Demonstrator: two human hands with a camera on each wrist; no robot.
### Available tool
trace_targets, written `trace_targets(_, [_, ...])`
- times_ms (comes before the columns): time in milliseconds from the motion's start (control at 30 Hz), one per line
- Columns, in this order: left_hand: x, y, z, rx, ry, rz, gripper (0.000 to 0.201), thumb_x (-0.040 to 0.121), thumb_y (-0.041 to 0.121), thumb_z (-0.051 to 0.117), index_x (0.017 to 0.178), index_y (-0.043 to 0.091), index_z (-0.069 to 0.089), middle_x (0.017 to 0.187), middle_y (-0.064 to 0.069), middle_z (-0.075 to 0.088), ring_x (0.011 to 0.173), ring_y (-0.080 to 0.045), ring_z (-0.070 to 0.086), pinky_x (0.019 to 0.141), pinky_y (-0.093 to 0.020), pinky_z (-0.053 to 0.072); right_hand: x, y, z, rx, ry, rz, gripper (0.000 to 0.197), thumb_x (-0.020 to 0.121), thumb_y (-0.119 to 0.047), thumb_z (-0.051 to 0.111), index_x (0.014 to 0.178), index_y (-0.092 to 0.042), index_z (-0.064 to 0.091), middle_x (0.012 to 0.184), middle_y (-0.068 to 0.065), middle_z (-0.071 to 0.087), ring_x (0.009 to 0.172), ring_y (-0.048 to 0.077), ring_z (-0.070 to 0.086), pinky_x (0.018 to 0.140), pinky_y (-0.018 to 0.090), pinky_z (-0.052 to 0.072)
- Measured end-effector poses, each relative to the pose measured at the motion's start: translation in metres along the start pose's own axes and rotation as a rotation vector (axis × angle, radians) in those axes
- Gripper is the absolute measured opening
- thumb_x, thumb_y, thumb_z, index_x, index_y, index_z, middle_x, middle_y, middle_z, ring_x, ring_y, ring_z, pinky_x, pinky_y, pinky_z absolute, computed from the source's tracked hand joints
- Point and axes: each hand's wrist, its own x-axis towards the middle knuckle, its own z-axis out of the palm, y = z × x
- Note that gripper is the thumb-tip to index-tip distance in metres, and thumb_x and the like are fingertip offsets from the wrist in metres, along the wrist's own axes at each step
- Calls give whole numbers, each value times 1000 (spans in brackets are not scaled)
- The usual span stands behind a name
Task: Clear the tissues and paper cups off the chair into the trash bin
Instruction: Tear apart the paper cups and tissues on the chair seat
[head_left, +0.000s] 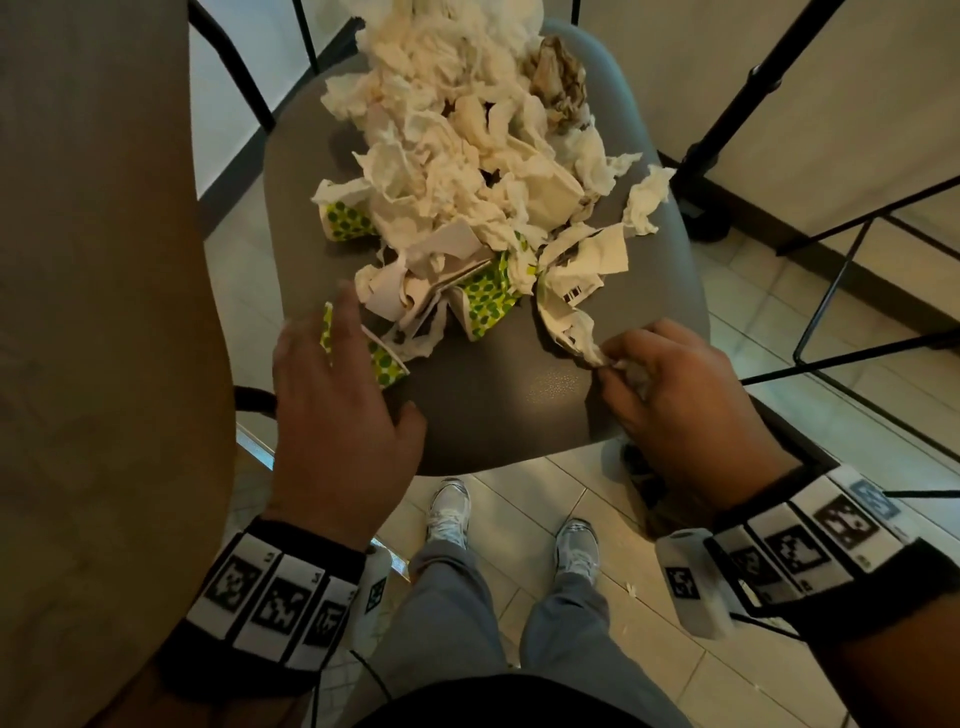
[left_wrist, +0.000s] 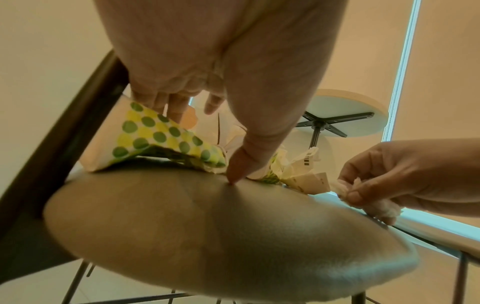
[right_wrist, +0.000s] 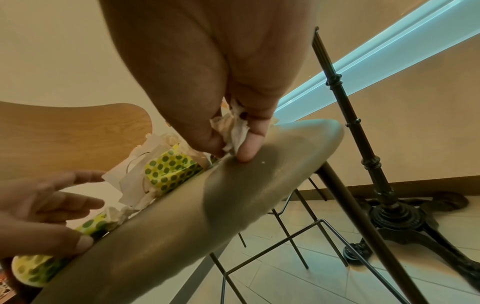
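Pale floor tiles (head_left: 519, 499) lay under a grey chair seat (head_left: 493, 405) heaped with crumpled tissues (head_left: 457, 156) and flattened green-dotted paper cups (head_left: 485, 299). At the seat's front right edge, a tissue wad (head_left: 597, 353) was pinched by the right hand (head_left: 675, 405). The left hand (head_left: 337, 410) was spread over a dotted cup (head_left: 384, 358) at the front left, thumb tip pressed to the seat.

Green-and-yellow dotted paper cups (head_left: 487, 297), white tissues (head_left: 441, 130), grey chair (head_left: 493, 395).

Three dotted paper cups (head_left: 347, 221), countless tissues (head_left: 447, 130), one chair (head_left: 498, 395).
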Motion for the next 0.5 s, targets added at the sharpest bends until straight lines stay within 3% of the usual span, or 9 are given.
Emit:
trace_targets(67, [2, 1, -1, 19, -51, -40, 113, 78, 28, 76, 161, 13, 0, 165, -24, 14, 154, -44, 9, 122, -54, 17, -4, 0, 3, 11, -3, -5, 21, 94, -25, 62, 113, -19, 69, 104, -7, 52, 88, 6, 48, 68, 11, 33])
trace_targets(133, [9, 4, -4, 23, -114, -92, 117, 79, 32, 74, 161, 13, -8, 166, -24, 12, 154, -43, 8, 124, -54, 16, -7, 0, 5, 18, -6, -8, 23, 94, -26, 62, 116, -19, 68, 106, -8, 51, 89, 6, 49, 69, 11, 34])
trace_targets(300, [23, 14, -11, 149, -212, -137, 121, 79, 43, 74, 159, 9, -10, 149, -27, 41, 138, -45, 40, 118, -59, 28, -8, 4, 5, 38, -5, -13, 22, 94, -26, 63, 115, -20, 68, 107, -7, 53, 90, 6, 50, 70, 11, 36])
trace_targets(400, [19, 18, -13, 206, -250, -149, 110, 84, 42, 73, 160, 7, 1, 152, -27, 35, 139, -45, 38, 117, -59, 31, -8, 5, 4, 51, 4, -16, 21, 94, -25, 64, 113, -20, 69, 106, -9, 52, 91, 5, 48, 70, 11, 34])
trace_targets(500, [9, 15, -13, 315, -240, -51, 86, 88, 36, 72, 154, 5, 28, 142, -23, 46, 126, -40, 52, 104, -50, 46, -8, 6, 5, 57, 11, -16, 21, 94, -24, 64, 113, -19, 69, 105, -9, 51, 91, 5, 48, 70, 11, 32])
